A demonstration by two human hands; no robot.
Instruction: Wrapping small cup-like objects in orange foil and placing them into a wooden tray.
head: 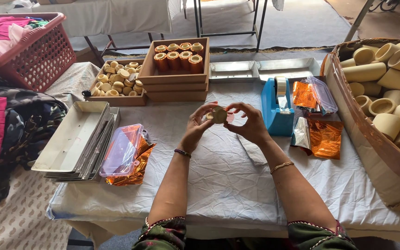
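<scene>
1. A small round disc (219,114), tan and slightly shiny, is held up above the white cloth of the table (228,180) between both hands.
2. The left hand (199,124) is closed on the disc's left edge, with thumb and fingertips pinched around the rim.
3. The right hand (248,121) is closed on the disc's right edge, its fingers curled over the top and its thumb below.
4. A purple band is worn on the left wrist and a thin gold bangle (281,166) on the right forearm.
5. Just beside the right hand, on its outer side, a blue tape dispenser (278,109) is stood on the cloth.
6. Beyond the dispenser, orange foil sheets (322,139) and a clear plastic lid are laid, and further out a large basket of cream tubes (385,92) is seen.
7. Past the fingertips of both hands, stacked wooden trays (178,76) are set, the top one filled with foil-wrapped rolls.
8. To the outer side of the left hand, near the table edge, a clear plastic box (121,149) is rested on orange foil beside flat metal trays (72,139).
9. A wooden tray of small cream rings (119,81) is placed well beyond the left hand.
</scene>
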